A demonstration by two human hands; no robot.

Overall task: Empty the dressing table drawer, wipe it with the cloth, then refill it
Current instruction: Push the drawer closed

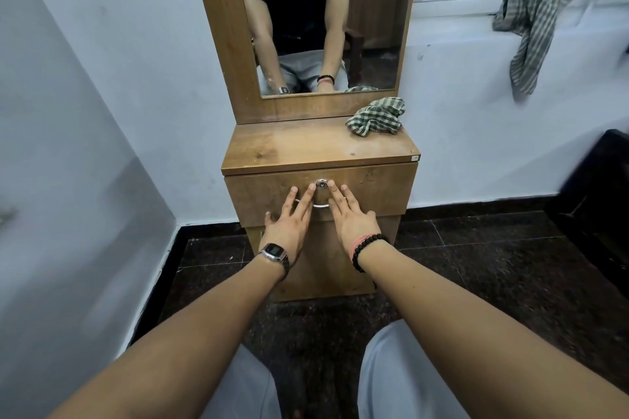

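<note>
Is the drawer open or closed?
Closed. The drawer front sits flush under the tabletop, nothing inside shows, and both hands lie flat against it.

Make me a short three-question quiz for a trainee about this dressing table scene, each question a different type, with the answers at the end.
1. True or false: the drawer is closed.
2. Where does the green checked cloth lie? A) on the floor B) on the tabletop, right rear corner C) inside the drawer
3. Fill in: the left hand and right hand lie with straight fingers on the drawer front, either side of the metal ____.

Key: 1 true; 2 B; 3 handle.
</note>
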